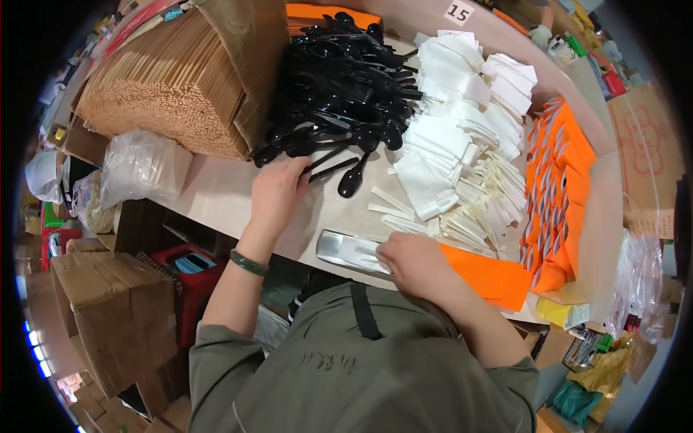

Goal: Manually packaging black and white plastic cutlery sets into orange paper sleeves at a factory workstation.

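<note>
Your left hand (278, 189) closes its fingers on a black plastic spoon (317, 160) at the edge of the heaped black cutlery pile (339, 86). Your right hand (410, 261) pins a clear plastic sleeve (346, 250) flat on the table (216, 195). Judged progress: sleeve not yet filled; large stocks of white napkins (447, 123) and orange paper sleeves (559, 187) remain.

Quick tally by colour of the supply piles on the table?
Black spoon pile: 1
White napkin pile: 1
Orange sleeve stack: 1
Tan chopstick bundle: 1
Cream toothpick-packet pile: 1
Total: 5 piles
</note>
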`<state>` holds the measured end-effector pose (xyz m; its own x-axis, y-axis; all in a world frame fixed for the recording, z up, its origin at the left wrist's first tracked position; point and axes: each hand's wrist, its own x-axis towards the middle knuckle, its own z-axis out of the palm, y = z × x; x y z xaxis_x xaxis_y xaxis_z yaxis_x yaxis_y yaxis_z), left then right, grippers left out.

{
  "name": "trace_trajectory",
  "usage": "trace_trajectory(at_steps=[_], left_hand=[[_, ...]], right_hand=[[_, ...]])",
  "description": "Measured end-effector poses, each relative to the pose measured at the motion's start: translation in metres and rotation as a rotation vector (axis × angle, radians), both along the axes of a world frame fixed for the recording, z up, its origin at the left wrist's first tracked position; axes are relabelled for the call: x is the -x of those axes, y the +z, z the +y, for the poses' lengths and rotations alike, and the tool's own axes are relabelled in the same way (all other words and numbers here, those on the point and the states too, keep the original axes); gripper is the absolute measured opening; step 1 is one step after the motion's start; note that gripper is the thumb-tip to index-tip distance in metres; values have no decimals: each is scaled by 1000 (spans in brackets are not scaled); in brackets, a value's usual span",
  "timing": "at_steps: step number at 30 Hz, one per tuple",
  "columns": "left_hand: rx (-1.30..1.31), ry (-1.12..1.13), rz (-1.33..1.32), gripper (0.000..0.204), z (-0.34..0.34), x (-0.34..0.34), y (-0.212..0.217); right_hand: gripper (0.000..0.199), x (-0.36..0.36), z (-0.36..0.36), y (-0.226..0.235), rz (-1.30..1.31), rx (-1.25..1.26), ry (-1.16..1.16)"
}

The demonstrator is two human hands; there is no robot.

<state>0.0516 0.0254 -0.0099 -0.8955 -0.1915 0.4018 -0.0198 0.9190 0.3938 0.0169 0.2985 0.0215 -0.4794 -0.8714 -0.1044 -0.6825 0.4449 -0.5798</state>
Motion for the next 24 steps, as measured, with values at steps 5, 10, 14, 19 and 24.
trace_trajectory(at_steps=[5,10,14,19,24], left_hand=[[-440,-19,-44,16,16,-7,-4],[-290,-200,-131,16,39,-51,5],[-161,-543,-66,22,59,-47,2],[-46,-444,-1,27,47,-24,8],[-136,-49,204,18,-2,6,17]], right_hand=[[11,-13,-10,-17,58,-28,-73],[17,-22,35,-1,321,341,-389],[19,-24,50,-7,374,343,-241],[19,-22,41,-21,316,512,-176],[20,-23,50,-8,330,503,-217]])
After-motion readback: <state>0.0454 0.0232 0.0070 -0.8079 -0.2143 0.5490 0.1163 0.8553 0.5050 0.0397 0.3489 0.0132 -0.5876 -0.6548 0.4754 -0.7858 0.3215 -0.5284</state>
